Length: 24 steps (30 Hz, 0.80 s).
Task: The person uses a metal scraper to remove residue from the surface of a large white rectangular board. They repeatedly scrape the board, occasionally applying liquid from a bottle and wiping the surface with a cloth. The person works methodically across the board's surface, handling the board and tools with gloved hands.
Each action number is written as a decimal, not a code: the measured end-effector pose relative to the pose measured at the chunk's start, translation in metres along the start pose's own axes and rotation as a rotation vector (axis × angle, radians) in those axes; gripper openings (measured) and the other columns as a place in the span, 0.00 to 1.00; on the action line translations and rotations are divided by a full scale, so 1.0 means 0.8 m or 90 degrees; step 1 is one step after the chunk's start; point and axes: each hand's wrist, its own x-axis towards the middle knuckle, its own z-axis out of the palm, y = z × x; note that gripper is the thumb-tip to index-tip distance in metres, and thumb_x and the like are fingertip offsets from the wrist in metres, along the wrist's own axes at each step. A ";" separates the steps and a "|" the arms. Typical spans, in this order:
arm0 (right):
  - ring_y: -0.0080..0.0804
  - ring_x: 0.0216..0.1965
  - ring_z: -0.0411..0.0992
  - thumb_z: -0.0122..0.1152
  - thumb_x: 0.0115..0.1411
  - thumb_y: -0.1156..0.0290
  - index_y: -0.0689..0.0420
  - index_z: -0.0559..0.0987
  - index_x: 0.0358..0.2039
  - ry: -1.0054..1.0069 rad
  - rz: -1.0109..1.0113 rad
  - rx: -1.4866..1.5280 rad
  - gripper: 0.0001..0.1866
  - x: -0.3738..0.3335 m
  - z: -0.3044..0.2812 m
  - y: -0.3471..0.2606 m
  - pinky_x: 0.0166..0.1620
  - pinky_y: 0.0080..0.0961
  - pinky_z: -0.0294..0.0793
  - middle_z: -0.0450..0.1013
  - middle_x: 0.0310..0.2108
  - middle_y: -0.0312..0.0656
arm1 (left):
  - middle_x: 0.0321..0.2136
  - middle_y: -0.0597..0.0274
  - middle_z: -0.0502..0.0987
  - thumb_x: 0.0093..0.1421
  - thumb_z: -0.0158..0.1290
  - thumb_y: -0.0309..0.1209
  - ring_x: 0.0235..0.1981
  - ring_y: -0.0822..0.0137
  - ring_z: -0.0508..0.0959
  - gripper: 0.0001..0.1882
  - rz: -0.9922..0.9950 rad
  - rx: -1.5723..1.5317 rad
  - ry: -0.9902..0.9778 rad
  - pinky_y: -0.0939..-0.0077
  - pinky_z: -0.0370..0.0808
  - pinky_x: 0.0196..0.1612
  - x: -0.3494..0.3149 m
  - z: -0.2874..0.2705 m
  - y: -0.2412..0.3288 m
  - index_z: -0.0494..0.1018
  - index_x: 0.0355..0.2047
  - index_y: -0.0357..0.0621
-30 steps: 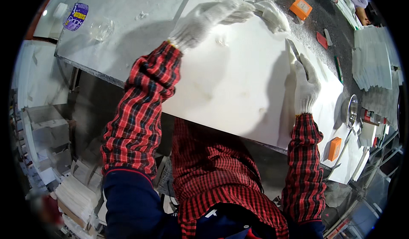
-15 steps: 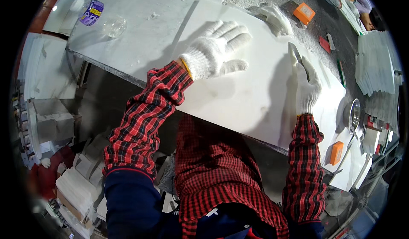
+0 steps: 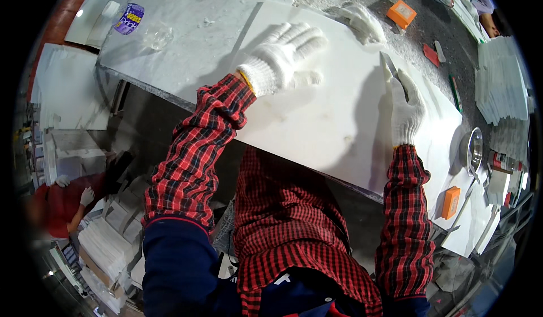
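Note:
A smooth white slab (image 3: pixel 317 127) lies flat on the worktable. Over its left part my left hand (image 3: pixel 280 59), in a white knit glove, is stretched out palm down with the fingers spread and nothing in it. Whether it presses on the surface or hovers just above, I cannot tell. At the slab's right side my right hand (image 3: pixel 408 109), gloved the same way, is closed around a flat grey metal blade (image 3: pixel 388 63) that points away from me. Its handle is hidden in the glove.
A crumpled white glove or cloth (image 3: pixel 365 24) and an orange box (image 3: pixel 401 14) lie beyond the slab. A clear plastic bottle (image 3: pixel 158 37) lies at left. A metal bowl (image 3: pixel 473 151) and an orange block (image 3: pixel 450 203) sit at right. A co-worker in red (image 3: pixel 68 204) is at lower left.
My left hand has slid slightly left across the slab. My right hand keeps its hold on the blade. The view has shifted a little, and more of the co-worker in red shows.

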 end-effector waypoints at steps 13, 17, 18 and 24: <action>0.31 0.52 0.78 0.62 0.70 0.64 0.64 0.81 0.58 -0.021 -0.016 0.036 0.21 -0.007 0.004 -0.012 0.57 0.27 0.74 0.81 0.52 0.47 | 0.76 0.55 0.54 0.68 0.38 0.68 0.78 0.50 0.50 0.43 0.094 -0.075 -0.059 0.46 0.41 0.78 -0.018 0.007 0.011 0.59 0.74 0.55; 0.30 0.54 0.77 0.60 0.70 0.63 0.62 0.80 0.59 -0.037 -0.010 0.008 0.22 -0.004 0.001 -0.006 0.58 0.26 0.73 0.80 0.54 0.46 | 0.77 0.52 0.52 0.67 0.42 0.67 0.78 0.48 0.46 0.45 0.127 -0.156 -0.091 0.46 0.38 0.78 -0.037 -0.009 0.021 0.58 0.74 0.52; 0.30 0.54 0.77 0.60 0.71 0.62 0.61 0.80 0.60 -0.041 -0.021 -0.018 0.22 -0.006 0.000 -0.010 0.58 0.26 0.73 0.80 0.55 0.46 | 0.77 0.52 0.51 0.66 0.42 0.68 0.79 0.47 0.45 0.46 0.083 -0.117 -0.053 0.45 0.37 0.78 -0.034 -0.006 0.015 0.57 0.75 0.51; 0.29 0.50 0.78 0.61 0.70 0.62 0.60 0.80 0.60 -0.020 -0.006 0.022 0.22 -0.004 -0.008 -0.002 0.55 0.25 0.75 0.81 0.53 0.45 | 0.79 0.52 0.45 0.66 0.36 0.71 0.79 0.48 0.40 0.51 -0.017 -0.062 -0.159 0.46 0.33 0.78 0.018 -0.011 0.038 0.50 0.77 0.47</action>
